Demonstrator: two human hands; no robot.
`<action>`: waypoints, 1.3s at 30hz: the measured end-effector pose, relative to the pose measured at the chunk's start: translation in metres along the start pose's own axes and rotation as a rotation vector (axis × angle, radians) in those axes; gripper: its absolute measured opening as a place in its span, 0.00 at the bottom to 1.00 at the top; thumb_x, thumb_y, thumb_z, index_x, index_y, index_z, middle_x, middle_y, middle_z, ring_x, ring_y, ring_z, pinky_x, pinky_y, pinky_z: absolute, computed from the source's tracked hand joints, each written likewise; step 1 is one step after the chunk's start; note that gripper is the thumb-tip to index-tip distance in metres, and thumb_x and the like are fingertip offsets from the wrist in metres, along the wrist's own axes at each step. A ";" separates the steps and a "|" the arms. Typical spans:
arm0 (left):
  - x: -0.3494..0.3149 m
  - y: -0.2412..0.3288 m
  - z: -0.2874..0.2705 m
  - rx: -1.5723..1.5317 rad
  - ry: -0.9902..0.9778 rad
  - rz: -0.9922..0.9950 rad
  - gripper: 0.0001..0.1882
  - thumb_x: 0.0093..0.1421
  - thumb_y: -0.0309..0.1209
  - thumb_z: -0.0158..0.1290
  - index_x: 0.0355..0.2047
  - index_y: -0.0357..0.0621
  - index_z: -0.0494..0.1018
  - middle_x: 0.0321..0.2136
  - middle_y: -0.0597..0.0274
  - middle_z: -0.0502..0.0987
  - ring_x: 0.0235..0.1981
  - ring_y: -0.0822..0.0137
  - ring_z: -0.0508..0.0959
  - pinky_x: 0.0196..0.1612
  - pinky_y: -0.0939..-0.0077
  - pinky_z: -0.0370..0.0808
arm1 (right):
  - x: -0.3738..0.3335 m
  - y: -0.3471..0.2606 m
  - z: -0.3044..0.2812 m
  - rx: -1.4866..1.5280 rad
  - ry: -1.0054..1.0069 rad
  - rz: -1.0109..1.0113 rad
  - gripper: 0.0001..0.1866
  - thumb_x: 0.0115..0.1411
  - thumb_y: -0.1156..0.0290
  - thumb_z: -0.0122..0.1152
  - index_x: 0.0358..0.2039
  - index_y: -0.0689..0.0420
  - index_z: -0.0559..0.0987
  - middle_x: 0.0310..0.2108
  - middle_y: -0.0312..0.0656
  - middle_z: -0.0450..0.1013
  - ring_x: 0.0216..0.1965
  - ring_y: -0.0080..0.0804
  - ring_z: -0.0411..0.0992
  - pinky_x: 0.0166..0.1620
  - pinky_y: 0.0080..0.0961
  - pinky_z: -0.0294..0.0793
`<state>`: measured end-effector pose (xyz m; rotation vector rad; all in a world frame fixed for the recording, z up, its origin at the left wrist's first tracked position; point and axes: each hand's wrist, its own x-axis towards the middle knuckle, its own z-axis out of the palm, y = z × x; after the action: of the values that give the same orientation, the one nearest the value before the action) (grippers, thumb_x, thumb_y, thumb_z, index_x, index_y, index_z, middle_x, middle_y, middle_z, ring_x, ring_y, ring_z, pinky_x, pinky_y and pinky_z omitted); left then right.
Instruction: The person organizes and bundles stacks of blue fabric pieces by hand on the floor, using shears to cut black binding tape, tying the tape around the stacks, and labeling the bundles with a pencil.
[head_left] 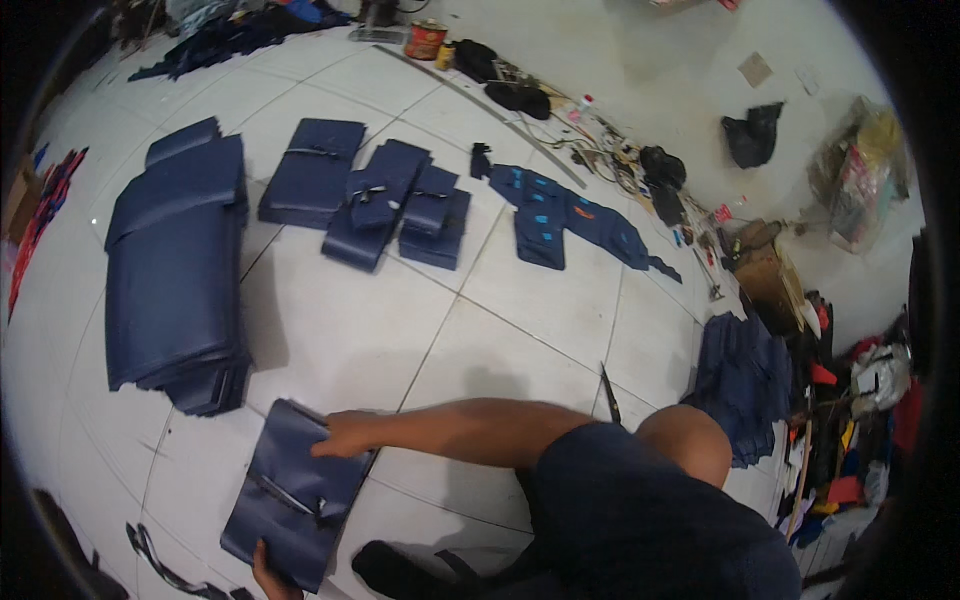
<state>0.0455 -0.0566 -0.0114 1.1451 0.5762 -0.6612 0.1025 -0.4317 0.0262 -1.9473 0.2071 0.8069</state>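
A small stack of navy fabric pieces (290,495) with a zip across it lies on the white tiled floor in front of me. My right hand (345,435) reaches across my body and presses flat on the stack's far right corner, fingers together. My left hand (268,578) is only partly in view at the lower edge, gripping the stack's near edge. My bent knee (690,440) and dark shorts fill the lower right.
A large pile of navy panels (175,275) lies at the left. Smaller folded stacks (312,170) (385,200) and tagged navy pieces (560,215) lie farther off. Another navy pile (740,385) is at the right, with a dark pointed tool (608,392), a long metal strip (480,100) and clutter along the wall.
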 end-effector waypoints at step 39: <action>0.004 -0.209 0.415 0.427 0.139 -0.022 0.28 0.61 0.39 0.55 0.53 0.32 0.62 0.47 0.50 0.71 0.46 0.58 0.72 0.50 0.64 0.70 | -0.215 0.272 -0.118 0.853 1.347 -0.220 0.24 0.72 0.56 0.40 0.47 0.65 0.76 0.34 0.42 0.77 0.34 0.27 0.74 0.42 0.24 0.72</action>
<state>-0.0716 -0.5057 -0.0161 1.5948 0.5814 -0.7487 -0.1350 -0.7093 -0.0044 -1.3240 0.9220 -0.7656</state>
